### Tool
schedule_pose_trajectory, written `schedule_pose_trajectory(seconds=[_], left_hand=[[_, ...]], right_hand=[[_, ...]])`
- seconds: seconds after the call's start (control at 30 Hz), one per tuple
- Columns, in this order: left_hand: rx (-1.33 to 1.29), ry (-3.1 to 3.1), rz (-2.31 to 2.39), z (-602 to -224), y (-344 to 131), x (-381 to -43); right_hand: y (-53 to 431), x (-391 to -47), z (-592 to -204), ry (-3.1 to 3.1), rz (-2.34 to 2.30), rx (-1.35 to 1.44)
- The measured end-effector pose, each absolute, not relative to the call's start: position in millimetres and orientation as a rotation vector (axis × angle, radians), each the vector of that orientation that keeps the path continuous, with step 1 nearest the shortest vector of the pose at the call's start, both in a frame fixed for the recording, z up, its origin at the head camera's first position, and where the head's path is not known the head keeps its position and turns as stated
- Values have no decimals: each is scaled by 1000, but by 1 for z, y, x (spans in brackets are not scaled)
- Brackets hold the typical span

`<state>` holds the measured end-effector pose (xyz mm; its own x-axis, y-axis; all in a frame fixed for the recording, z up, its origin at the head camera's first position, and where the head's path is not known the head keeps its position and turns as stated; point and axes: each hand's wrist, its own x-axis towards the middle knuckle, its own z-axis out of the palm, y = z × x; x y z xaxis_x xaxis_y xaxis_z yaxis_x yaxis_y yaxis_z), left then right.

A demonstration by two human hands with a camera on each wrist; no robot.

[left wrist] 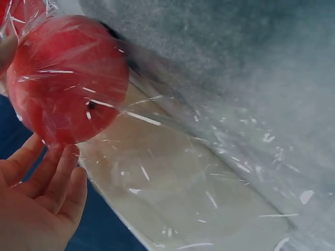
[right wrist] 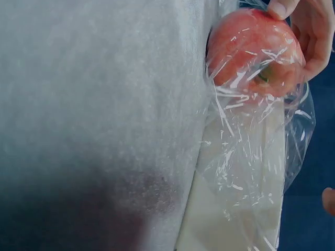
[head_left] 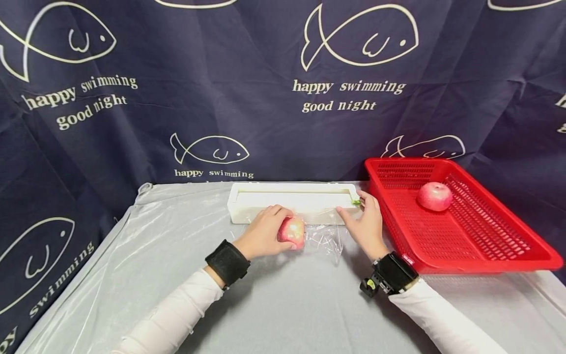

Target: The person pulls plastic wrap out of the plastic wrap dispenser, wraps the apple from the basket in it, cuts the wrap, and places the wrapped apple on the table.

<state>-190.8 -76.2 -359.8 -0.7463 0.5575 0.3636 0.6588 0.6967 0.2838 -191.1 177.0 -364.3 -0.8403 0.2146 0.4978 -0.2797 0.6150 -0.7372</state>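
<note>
Navy fish-printed cloth (head_left: pixel 265 88) hangs behind one grey-covered table (head_left: pixel 283 314), which carries one white box (head_left: pixel 240 215), one red basket (head_left: pixel 442 264) at the box's 3 o'clock and two apples: the first apple (head_left: pixel 295 232) at the box's 6 o'clock, the second apple (head_left: pixel 435 196) inside the basket. Of two hands, the left hand (head_left: pixel 264 231) curls round the first apple; the right hand (head_left: pixel 368 228) has thumb and fingers spread at the box's 3 o'clock end, and whether they grip it I cannot tell. Only the wrist views show clear film (right wrist: pixel 298 151) over that apple's stem dimple; only the head view takes in the whole basket.
</note>
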Motion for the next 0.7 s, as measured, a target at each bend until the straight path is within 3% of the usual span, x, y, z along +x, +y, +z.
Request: schedule_pose_trajectory(seconds=[0.3,0.7], left_hand=[[-1034,-2684,-560,-325,-51,-206],[-1243,-2801,-433,-277,33,-259]], right_hand=[[192,-204,-364,-2448,1276,-135],[200,-216,-371,-2443,1274,-206]])
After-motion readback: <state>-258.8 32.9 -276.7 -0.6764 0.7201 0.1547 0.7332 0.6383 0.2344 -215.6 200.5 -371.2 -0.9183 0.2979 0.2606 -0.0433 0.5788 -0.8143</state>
